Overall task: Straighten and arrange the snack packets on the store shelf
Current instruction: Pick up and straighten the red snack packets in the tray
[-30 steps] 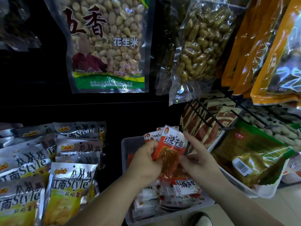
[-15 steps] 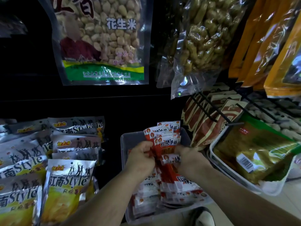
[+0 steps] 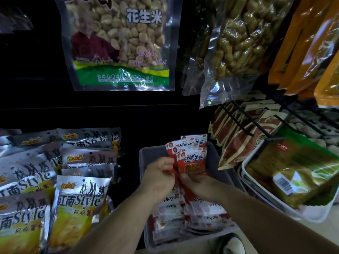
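The left hand (image 3: 158,176) curls its fingers on the edge of a fan of red snack packets (image 3: 191,156); the right hand (image 3: 200,186) pinches its base, above the clear bin (image 3: 145,154). The fan is splayed (not squared), so a slack pinch could let slick packets slip crooked onto the pile (image 3: 183,222) below.

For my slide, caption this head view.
Left hand and right hand grip red-and-white snack packets over a grey plastic bin.

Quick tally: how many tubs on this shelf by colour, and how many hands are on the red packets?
Grey tub: 1
White tub: 1
Hands gripping the red packets: 2, left hand and right hand
Total: 4 (2 tubs, 2 hands)
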The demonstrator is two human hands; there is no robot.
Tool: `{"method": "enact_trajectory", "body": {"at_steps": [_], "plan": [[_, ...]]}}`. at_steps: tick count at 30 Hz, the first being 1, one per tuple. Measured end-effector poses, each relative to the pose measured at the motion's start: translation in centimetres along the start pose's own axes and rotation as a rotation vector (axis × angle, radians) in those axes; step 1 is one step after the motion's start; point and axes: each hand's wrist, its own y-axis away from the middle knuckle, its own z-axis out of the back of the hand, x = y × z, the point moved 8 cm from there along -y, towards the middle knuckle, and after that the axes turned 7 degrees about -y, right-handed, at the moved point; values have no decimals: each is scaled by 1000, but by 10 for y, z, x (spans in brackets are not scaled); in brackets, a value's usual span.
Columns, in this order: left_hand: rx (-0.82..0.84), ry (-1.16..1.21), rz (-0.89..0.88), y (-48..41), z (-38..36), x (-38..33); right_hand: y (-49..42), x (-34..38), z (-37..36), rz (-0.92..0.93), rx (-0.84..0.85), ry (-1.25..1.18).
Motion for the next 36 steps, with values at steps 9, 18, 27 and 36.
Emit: {"method": "enact_trajectory", "body": {"at_steps": [9,18,27,36], "plan": [[-41,11,4,-3,3,2,-26,20,32,146,-342,166],[-102,-27,-12,-9,17,6,-65,15,58,110,-543,186],[-108,-10,-10,-5,19,1,-39,33,72,157,-627,413],[-94,27,-80,3,21,-13,7,87,88,432,-670,483]]}}
